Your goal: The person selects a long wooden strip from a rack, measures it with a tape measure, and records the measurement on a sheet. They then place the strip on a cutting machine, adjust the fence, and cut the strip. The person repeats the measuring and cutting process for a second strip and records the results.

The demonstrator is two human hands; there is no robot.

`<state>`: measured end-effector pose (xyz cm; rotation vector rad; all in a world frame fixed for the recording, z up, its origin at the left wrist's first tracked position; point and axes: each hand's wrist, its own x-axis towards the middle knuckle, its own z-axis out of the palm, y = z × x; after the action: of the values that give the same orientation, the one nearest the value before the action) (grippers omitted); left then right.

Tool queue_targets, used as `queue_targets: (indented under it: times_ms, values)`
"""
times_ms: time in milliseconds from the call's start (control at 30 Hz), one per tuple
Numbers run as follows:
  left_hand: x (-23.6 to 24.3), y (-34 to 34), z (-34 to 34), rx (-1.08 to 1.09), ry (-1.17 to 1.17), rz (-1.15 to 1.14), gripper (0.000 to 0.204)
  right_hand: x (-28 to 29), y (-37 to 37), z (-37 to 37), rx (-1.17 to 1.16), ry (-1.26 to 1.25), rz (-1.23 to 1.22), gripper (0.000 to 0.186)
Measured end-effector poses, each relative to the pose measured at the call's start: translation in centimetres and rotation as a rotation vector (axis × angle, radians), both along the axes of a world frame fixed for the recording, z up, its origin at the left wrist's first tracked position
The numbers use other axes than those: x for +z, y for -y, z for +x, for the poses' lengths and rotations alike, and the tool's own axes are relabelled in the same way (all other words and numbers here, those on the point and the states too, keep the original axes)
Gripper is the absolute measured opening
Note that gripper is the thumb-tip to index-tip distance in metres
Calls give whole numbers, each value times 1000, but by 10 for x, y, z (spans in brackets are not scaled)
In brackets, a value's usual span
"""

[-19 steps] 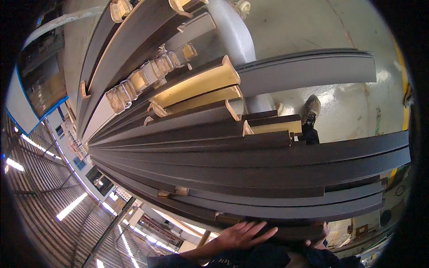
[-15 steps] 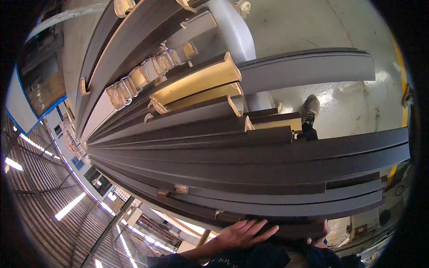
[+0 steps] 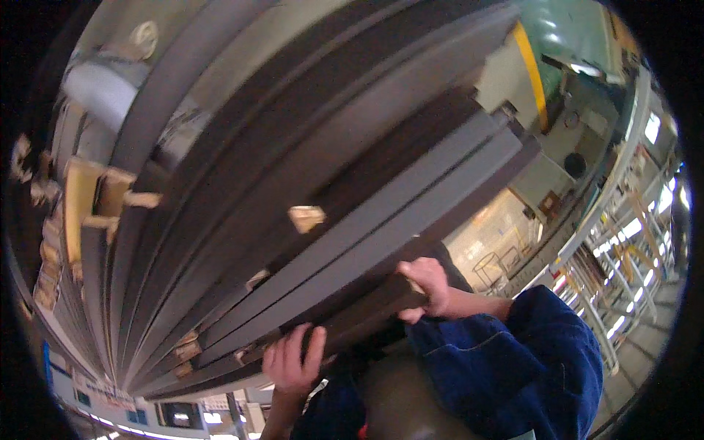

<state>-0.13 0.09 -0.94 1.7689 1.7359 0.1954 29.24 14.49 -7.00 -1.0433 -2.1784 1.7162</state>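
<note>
A short dark-brown bar [image 3: 370, 312] lies along the lower edge of a pack of long profiles, in front of my body. My left hand [image 3: 292, 359] is at its left part, fingers bent over the dark material. My right hand [image 3: 425, 287] grips its right end, fingers wrapped round it. Just beyond them run two long grey profiles [image 3: 411, 198], side by side among several long dark-brown profiles [image 3: 242, 139]. Small tan pieces [image 3: 306, 216] sit between some of them. My blue sleeve [image 3: 513, 352] covers much of my right arm.
At the left are a yellow-faced profile [image 3: 77, 202] and a pale foam roll [image 3: 99, 92]. At the right a yellow floor line [image 3: 535, 77] runs on the floor, with metal racks and workshop fittings [image 3: 623, 249] beyond. A ceiling with strip lights [image 3: 631, 308] shows at the far right.
The view has swung round, so the profiles now run steeply from lower left to upper right. Both hands and the bar appear higher in the picture, and more of my blue sleeves shows.
</note>
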Motion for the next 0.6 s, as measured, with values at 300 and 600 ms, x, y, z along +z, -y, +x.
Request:
queue_targets:
  times_ms: [300,600]
  values:
    - [2,1,6,62,-49,60,60,27,-24,-32,-107,-89,-113,84]
    - [0,8,7,29,-91,98,68,29,-28,-7,-154,-208,-177,65]
